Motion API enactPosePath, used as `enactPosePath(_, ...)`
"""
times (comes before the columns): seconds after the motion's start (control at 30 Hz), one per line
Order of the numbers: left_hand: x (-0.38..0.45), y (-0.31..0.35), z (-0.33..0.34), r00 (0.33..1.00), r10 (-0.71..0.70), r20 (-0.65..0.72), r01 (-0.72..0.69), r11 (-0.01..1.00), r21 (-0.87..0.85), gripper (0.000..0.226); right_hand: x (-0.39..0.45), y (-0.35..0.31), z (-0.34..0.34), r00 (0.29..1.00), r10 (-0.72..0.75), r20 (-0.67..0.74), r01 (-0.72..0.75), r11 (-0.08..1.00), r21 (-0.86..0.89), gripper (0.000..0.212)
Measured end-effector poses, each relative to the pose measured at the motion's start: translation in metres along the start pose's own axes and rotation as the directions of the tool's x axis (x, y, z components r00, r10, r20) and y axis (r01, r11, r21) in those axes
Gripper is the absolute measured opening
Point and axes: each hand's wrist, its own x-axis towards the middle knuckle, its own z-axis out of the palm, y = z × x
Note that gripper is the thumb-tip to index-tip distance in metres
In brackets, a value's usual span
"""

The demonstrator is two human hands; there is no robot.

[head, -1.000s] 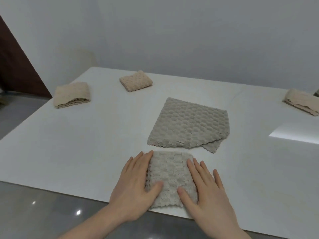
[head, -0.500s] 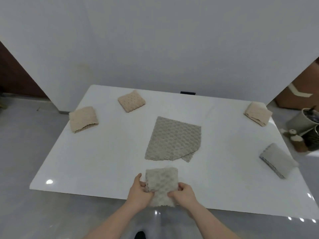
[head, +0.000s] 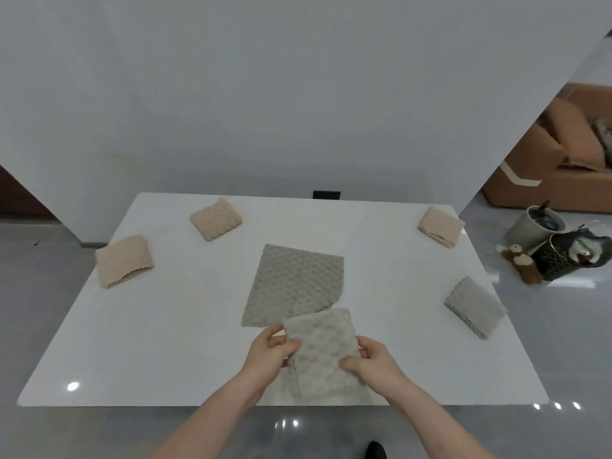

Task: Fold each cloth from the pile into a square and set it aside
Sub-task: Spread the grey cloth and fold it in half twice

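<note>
A folded grey cloth (head: 323,351) is held above the near edge of the white table (head: 149,342). My left hand (head: 270,354) pinches its left side and my right hand (head: 371,361) grips its right side. Just beyond it a larger grey cloth (head: 293,284) lies flat in the table's middle, part of its near right corner hidden by the held cloth. Folded beige cloths rest at the left (head: 124,261), far left (head: 216,219) and far right (head: 440,225). A folded grey cloth (head: 475,306) sits at the right edge.
A wall stands behind the table. On the floor to the right are a grey pot (head: 536,225), a dark basket (head: 563,260), a small toy (head: 521,263) and a cardboard box (head: 556,160).
Both hands went from pressing the folded grey cloth flat to gripping its sides and lifting it, turned slightly right. The view pulled back, showing the whole table.
</note>
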Motion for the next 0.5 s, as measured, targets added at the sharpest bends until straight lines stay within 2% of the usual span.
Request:
enactPosePath(0.1, 0.009, 0.008, 0.037, 1.0, 0.004, -0.011, -0.003, 1.0, 0.014, 0.025, 0.013, -0.005, -0.041, 0.999, -0.022, 0.046, 0.023, 0.999, -0.03, 0.034)
enactPosePath(0.17, 0.012, 0.011, 0.065, 0.997, 0.008, -0.073, -0.011, 0.999, -0.039, 0.02, 0.022, -0.01, -0.071, 0.998, -0.032, 0.056, 0.035, 0.998, -0.057, 0.031)
enactPosePath(0.3, 0.014, 0.015, 0.119, 0.98, 0.006, -0.197, -0.031, 0.991, -0.126, 0.015, 0.037, -0.023, -0.125, 0.995, -0.076, 0.07, 0.084, 0.989, -0.122, 0.024)
enactPosePath(0.5, 0.013, 0.034, 0.167, 0.951, 0.088, -0.298, -0.105, 0.994, -0.04, 0.021, 0.056, -0.047, -0.173, 0.99, -0.106, 0.097, 0.121, 0.978, -0.171, 0.025)
